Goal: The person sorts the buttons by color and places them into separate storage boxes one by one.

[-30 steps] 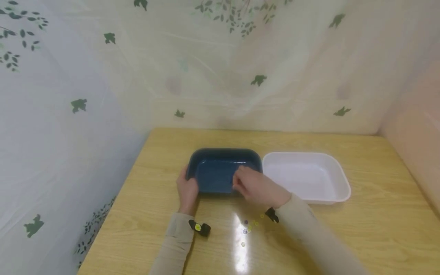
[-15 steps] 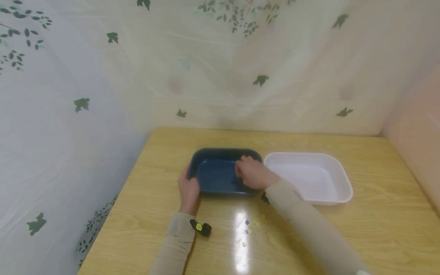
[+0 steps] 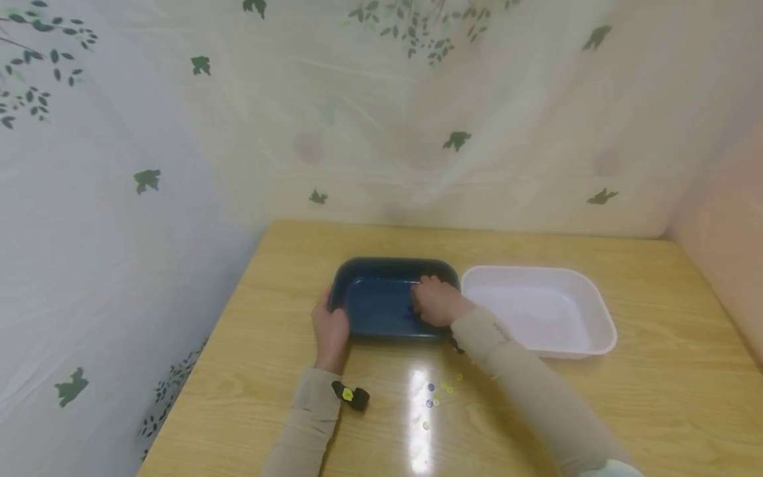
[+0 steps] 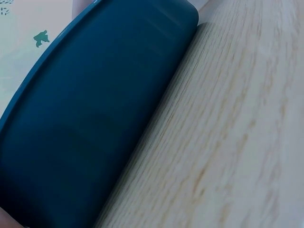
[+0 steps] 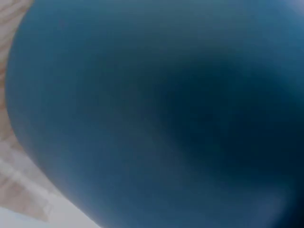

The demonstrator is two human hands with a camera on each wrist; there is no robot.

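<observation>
A dark blue rectangular tub sits on the wooden table, its outer wall filling much of the left wrist view. My left hand grips it at the left end, thumb at the near corner and fingers along the outer side. Inside the tub's right part is my right hand, its fingers curled and pointing down toward the bottom. Whatever may be between those fingertips is hidden by the hand. The right wrist view is blurred and shows only the blue tub wall close up.
Right beside the blue tub stands a white tub. Several tiny yellowish and dark ring-like pieces lie scattered on the table nearer me, by a bright reflection. A patterned curtain hangs behind the table.
My right hand has moved slightly up and right within the blue tub, then settled. My left hand keeps its grip. The whole scene has drifted slightly rightward in view.
</observation>
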